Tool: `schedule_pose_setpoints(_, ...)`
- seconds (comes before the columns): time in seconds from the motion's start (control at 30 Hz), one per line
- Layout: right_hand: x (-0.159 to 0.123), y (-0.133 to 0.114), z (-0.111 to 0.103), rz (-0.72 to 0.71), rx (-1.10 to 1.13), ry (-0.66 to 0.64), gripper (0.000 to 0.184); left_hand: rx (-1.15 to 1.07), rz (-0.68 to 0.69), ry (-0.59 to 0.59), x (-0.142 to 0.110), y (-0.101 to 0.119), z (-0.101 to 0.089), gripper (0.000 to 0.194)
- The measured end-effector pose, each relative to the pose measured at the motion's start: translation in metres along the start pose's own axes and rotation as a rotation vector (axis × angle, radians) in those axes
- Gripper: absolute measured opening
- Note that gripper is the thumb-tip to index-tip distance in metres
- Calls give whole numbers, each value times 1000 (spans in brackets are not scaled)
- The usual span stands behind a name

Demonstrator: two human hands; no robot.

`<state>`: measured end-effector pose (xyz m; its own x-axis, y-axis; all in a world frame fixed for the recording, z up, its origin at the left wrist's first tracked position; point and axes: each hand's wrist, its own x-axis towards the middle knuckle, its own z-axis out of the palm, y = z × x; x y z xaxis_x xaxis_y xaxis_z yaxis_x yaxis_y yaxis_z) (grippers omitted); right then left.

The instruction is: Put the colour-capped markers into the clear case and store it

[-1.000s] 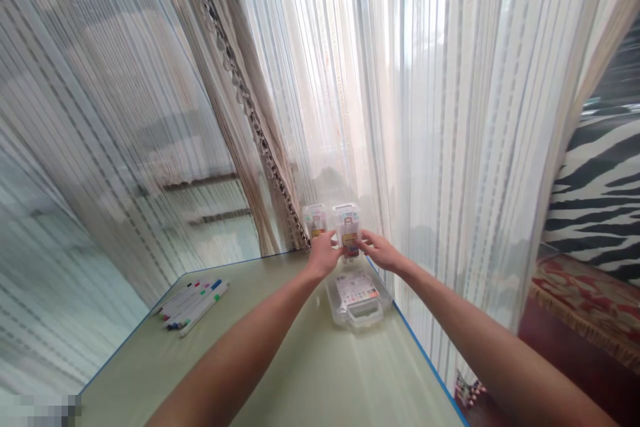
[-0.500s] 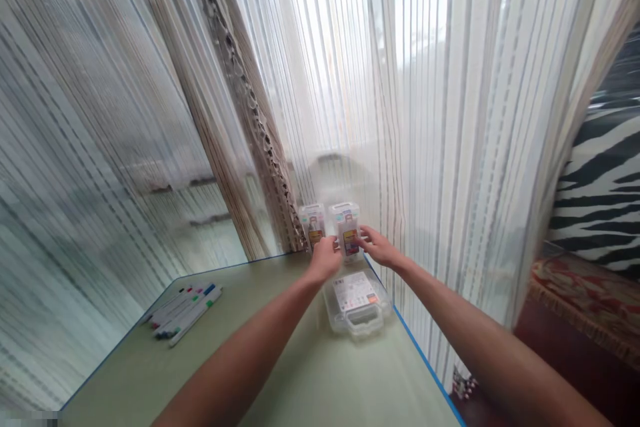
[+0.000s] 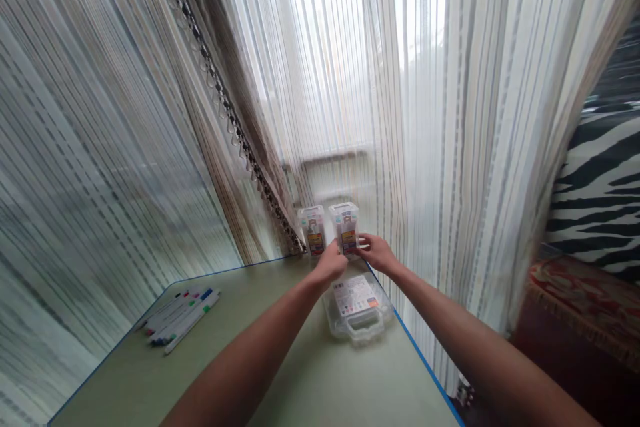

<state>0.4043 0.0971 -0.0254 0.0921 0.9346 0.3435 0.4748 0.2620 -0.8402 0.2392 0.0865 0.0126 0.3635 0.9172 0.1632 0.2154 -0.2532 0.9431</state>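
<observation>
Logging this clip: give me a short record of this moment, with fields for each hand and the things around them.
Left hand: against upright clear case, grip unclear
Right hand: fingers at that case's right side, grip unclear
Beside it: second upright case
Nearer: flat clear case on table
Table's left: markers
Behind: sheer curtains

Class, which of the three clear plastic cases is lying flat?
The case nearest the person lies flat; the left case and right case stand upright.

A clear plastic case (image 3: 344, 227) is held upright between the left hand (image 3: 330, 263) and right hand (image 3: 377, 253); a second case (image 3: 313, 230) stands just beside it, and a third case (image 3: 357, 310) lies flat on the tabletop (image 3: 300, 387).
</observation>
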Motion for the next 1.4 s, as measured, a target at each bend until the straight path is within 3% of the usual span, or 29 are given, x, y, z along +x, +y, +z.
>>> schedule_pose_setpoints(0.33, 6, -1, 9, 5, -101, 61, 35, 0, -86, 71, 6, 4, 5, 65)
schedule_pose_setpoints(0.83, 13, -2, 12, 1, -170, 74, 36, -42, -88, 114, 20, -3, 9, 57)
schedule_pose_setpoints(1.4, 14, 1, 13, 5, -191, 82, 37, 13, -90, 137, 14, 5, 6, 52)
